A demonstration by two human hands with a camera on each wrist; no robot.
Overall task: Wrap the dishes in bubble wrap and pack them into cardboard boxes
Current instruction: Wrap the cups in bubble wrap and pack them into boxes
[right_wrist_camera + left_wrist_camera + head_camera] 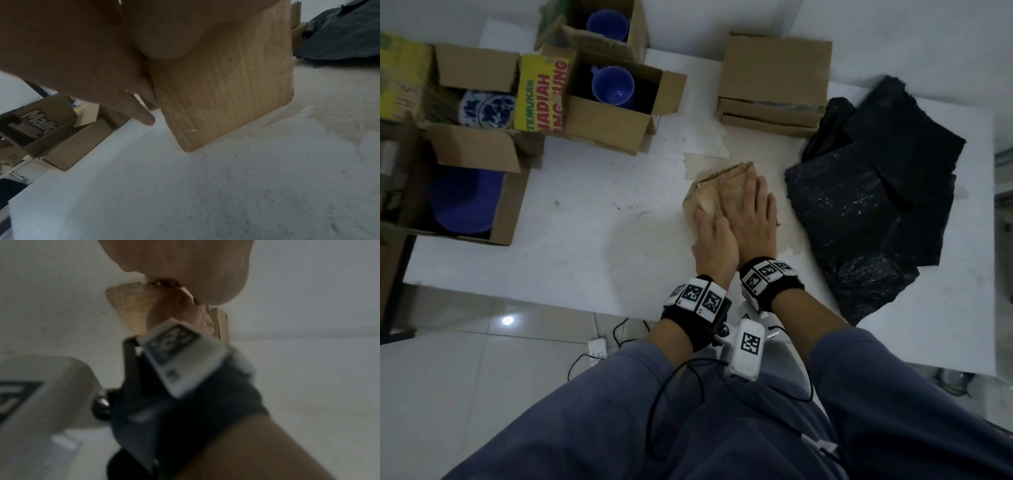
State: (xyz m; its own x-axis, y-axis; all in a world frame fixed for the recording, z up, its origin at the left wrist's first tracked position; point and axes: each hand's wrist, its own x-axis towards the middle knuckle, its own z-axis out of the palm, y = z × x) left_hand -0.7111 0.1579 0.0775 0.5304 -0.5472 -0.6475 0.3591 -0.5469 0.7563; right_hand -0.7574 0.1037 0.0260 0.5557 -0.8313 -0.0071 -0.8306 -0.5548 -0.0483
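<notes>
A small closed cardboard box [714,186] stands in the middle of the white table [592,246]. Both hands lie on its top. My right hand [753,212] rests flat across the lid with straight fingers. My left hand [710,236] presses the near left part of the lid beside it. In the right wrist view the box's side wall [226,89] shows under my palm [168,32], and one finger of my left hand [144,118] hangs down beside that wall. What the box holds is hidden. A pile of black bubble wrap [876,205] lies to its right.
Open cardboard boxes stand at the back left: two hold blue mugs [613,85], one a blue-and-white patterned dish [486,109], one a blue plate [465,202]. A closed box [774,78] sits at the back. Cables and a power strip [597,347] lie on the floor.
</notes>
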